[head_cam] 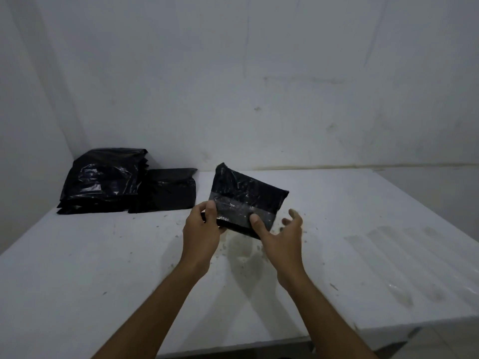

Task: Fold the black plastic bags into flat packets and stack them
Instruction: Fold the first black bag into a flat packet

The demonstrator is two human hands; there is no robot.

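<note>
Two hands hold one folded black packet [245,200] above the white table [337,229] — my left hand [202,229] pinches its left edge, my right hand [278,233] rests a thumb on it, fingers spread loose. Two stacks of bags [124,182] sit far left, by the wall.

Single head-worn view, wide-angle, looking forward and down across the white desk [77,268] from its near edge toward the far wall [259,73]. Both forearms enter from the bottom, close to the lens. Far-left desk corner in frame; right edge cut off. No second view.
</note>
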